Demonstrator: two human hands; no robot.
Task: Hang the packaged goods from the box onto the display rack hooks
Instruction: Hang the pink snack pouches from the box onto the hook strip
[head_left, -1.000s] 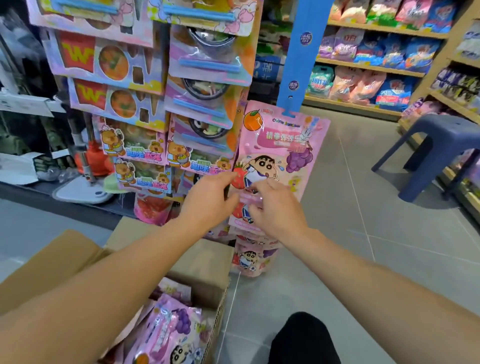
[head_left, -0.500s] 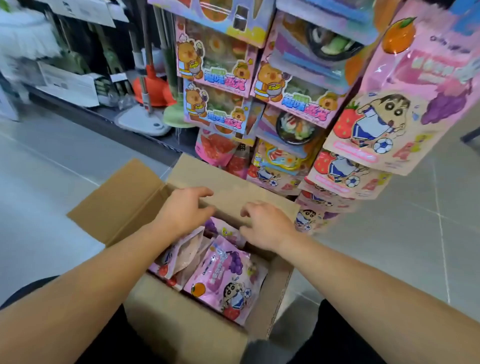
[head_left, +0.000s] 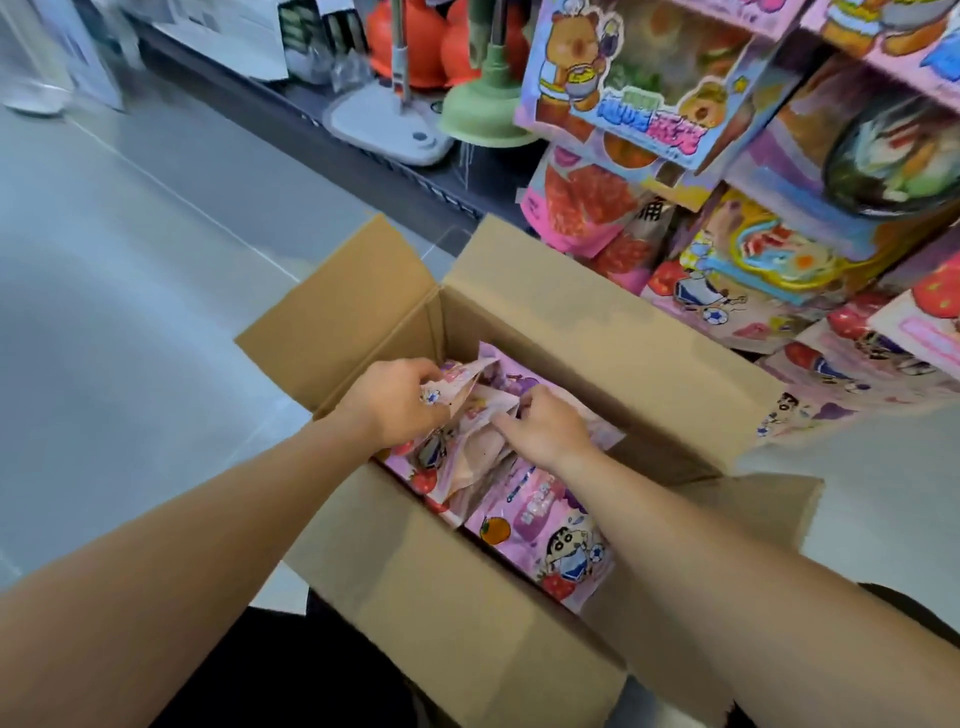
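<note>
1. Open cardboard box (head_left: 597, 332) on the grey floor (head_left: 130, 270), all four flaps folded outward; far flap leaning toward the display rack (head_left: 779, 218), near flap low in view just above a dark trouser leg (head_left: 291, 670)
2. Wide bare floor to the left of the box; to the right only a narrow strip of floor, crowded by hanging packs from the rack
3. Both hands inside the box opening, close together near its far left corner
4. Left hand (head_left: 395, 402) with fingers curled and clamped on the top edge of a pink packet (head_left: 467, 395), lifting that edge upward
5. Right hand (head_left: 543, 428) just beside it, fingers bent down among the packets; whether clamped on one, cannot tell
6. Another pink cartoon packet (head_left: 545, 540) lying flat in the box, long axis running from far left to near right, printed face up, partly under the right forearm
7. Beyond the box, a low dark shelf (head_left: 395, 166) carrying a white mop base (head_left: 384, 124) and a green plunger (head_left: 485, 111), well apart from the hands
</note>
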